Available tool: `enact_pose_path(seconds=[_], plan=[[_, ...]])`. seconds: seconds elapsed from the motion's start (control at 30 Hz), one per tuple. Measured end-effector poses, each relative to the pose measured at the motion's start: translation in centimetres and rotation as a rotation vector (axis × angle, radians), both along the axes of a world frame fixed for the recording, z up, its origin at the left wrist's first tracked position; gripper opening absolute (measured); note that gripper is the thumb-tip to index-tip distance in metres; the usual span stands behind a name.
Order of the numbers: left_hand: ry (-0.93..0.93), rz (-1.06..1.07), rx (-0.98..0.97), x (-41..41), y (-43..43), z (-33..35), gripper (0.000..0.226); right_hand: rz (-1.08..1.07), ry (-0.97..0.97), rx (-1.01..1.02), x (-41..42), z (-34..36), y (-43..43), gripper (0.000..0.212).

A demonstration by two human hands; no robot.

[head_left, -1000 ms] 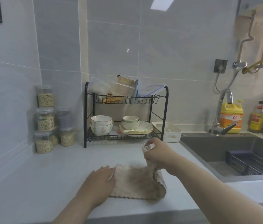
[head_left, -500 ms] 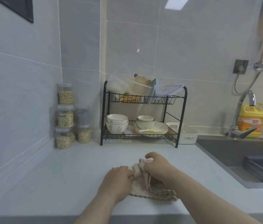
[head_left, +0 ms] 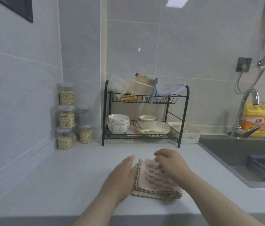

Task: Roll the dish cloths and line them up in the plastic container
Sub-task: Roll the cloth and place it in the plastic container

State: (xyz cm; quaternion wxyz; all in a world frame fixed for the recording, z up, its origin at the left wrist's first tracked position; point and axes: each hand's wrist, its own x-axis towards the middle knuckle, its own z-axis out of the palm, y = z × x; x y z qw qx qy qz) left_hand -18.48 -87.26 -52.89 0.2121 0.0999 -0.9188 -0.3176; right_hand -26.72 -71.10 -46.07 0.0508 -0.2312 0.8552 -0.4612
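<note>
The dish cloth [head_left: 151, 181], lifted by one corner a second ago, now lies folded in layers on the grey counter [head_left: 63, 176]. The left hand [head_left: 122, 176] lies flat against its left edge. The right hand [head_left: 171, 165] rests on top with curled fingers, its grip unclear. Behind are the sink [head_left: 242, 152], the dish rack [head_left: 144, 111] and the white plastic container [head_left: 188, 132].

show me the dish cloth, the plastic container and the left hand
dish cloth [head_left: 149, 179]: head view, folded top layer
plastic container [head_left: 189, 141]: head view, front wall
left hand [head_left: 122, 175]: head view, back of hand
</note>
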Motion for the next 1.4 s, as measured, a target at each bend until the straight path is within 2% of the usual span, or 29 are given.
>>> enact_pose_path(seconds=[0.07, 0.13, 0.2, 0.23, 0.27, 0.37, 0.43, 0.5, 0.53, 0.57, 0.6, 0.63, 0.67, 0.73, 0.77, 0.8, 0.87, 0.9, 0.93, 1.0, 1.1, 1.27, 1.4], plan=[[-0.006, -0.151, -0.078, 0.4, 0.8, 0.5, 0.048, 0.004, 0.237, 0.212, -0.7, -1.5, 1.7, 0.035], [-0.112, -0.216, -0.228, 0.3, 1.1, 0.6, 0.048, 0.153, 0.315, 0.441, -0.8, -3.8, 2.7, 0.048], [-0.225, -0.188, -0.351, -0.1, 1.2, 0.6, 0.049, 0.224, 0.315, 0.676, -1.3, -6.2, 3.1, 0.103], [-0.25, -0.167, -0.386, -0.2, 1.4, 0.7, 0.049, 0.214, 0.317, 0.748, -1.6, -6.6, 3.1, 0.122], [-0.254, -0.149, -0.413, -0.2, 1.5, 0.8, 0.049, 0.2, 0.315, 0.772, -1.6, -6.7, 3.2, 0.123], [-0.221, -0.092, -0.43, 0.2, 1.7, 0.7, 0.044, 0.087, 0.247, 0.593, -1.1, -6.7, 3.2, 0.076], [-0.16, -0.066, -0.319, 0.3, 1.5, 1.0, 0.037, -0.06, 0.216, 0.456, -0.9, -6.4, 3.3, 0.054], [-0.065, -0.043, -0.205, -0.8, 1.6, 2.1, 0.032, -0.104, 0.266, 0.484, -0.6, -5.9, 3.5, 0.031], [-0.057, -0.057, -0.197, -1.6, 1.7, 2.9, 0.037, -0.088, 0.303, 0.472, -0.5, -5.9, 3.7, 0.023], [-0.102, -0.09, -0.211, -2.7, 1.7, 3.8, 0.052, -0.049, 0.333, 0.41, -0.3, -5.7, 3.8, 0.017], [-0.185, -0.13, -0.196, -3.7, 1.9, 4.7, 0.07, 0.01, 0.363, 0.307, -0.4, -5.9, 4.0, 0.015], [-0.284, -0.172, -0.14, -4.6, 2.3, 5.5, 0.081, 0.059, 0.359, 0.209, -0.3, -5.8, 4.3, 0.022], [-0.349, -0.218, -0.08, -5.5, 2.5, 5.9, 0.075, 0.089, 0.355, 0.098, -0.3, -5.7, 4.6, 0.032], [-0.394, -0.255, -0.014, -6.3, 2.9, 6.6, 0.022, 0.048, 0.306, -0.089, -0.3, -5.8, 5.3, 0.039], [-0.369, -0.255, 0.05, -6.6, 3.0, 6.9, 0.009, -0.011, 0.23, -0.18, -0.5, -5.8, 5.5, 0.039], [-0.316, -0.254, 0.182, -6.6, 3.0, 6.9, 0.005, -0.073, 0.109, -0.268, -0.7, -5.6, 5.6, 0.042], [-0.168, -0.253, 0.59, -6.3, 3.4, 6.3, 0.018, -0.11, -0.134, -0.402, -1.6, -5.4, 5.9, 0.054], [-0.109, -0.246, 0.78, -6.0, 3.7, 5.7, 0.02, -0.087, -0.21, -0.434, -2.0, -5.4, 6.0, 0.05], [-0.074, -0.244, 0.929, -5.6, 4.1, 5.0, 0.02, -0.063, -0.247, -0.432, -2.0, -5.1, 6.0, 0.037], [-0.05, -0.241, 1.078, -5.2, 5.0, 3.6, 0.023, -0.05, -0.245, -0.403, -2.0, -4.8, 6.2, 0.014], [0.013, -0.184, 1.163, -5.0, 5.1, 2.5, 0.03, -0.052, -0.327, -0.516, -2.4, -4.9, 6.5, 0.015], [0.009, -0.227, 1.086, -4.7, 4.8, 2.2, 0.041, 0.012, -0.413, -0.591, -2.5, -4.8, 6.9, 0.021], [0.04, -0.301, 1.09, -4.5, 4.5, 2.3, 0.055, 0.02, -0.412, -0.634, -2.3, -4.7, 6.7, 0.022]])
